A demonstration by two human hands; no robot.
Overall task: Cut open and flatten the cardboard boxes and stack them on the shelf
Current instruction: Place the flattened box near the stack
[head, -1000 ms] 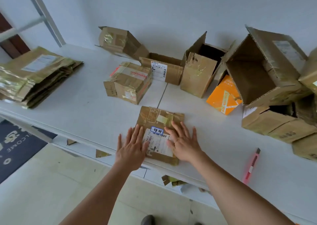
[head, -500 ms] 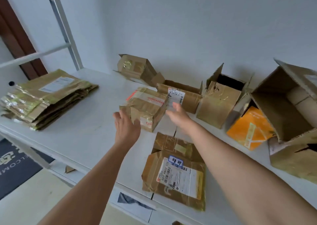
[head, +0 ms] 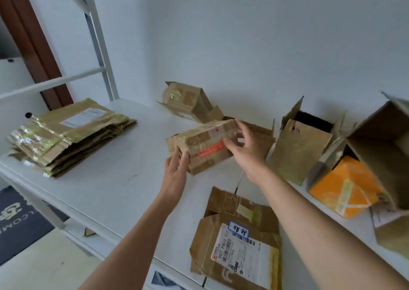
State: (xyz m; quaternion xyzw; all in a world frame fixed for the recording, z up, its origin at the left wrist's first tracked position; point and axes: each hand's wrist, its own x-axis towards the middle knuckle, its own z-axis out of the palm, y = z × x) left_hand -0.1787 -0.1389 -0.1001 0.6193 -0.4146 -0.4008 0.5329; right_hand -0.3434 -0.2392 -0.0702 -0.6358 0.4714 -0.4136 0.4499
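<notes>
A small taped cardboard box [head: 203, 144] with a red label is tilted up off the white shelf surface [head: 115, 179]. My left hand [head: 177, 168] grips its near left corner. My right hand [head: 243, 148] holds its right end, fingers over the top. A flattened box [head: 239, 243] with a white shipping label lies at the front edge, below my right forearm. A stack of flattened boxes [head: 68, 134] rests at the left end of the shelf.
Along the wall stand an open box lying on its side [head: 188, 100], an upright open box [head: 301, 148], an orange box [head: 345, 190] and a large open carton [head: 385, 148]. A white shelf upright [head: 97, 46] rises at left. A dark doormat [head: 20, 219] lies on the floor.
My hands left the flattened box at the front edge, reached to the taped box behind it and took hold of it. The box is now tilted and lifted.
</notes>
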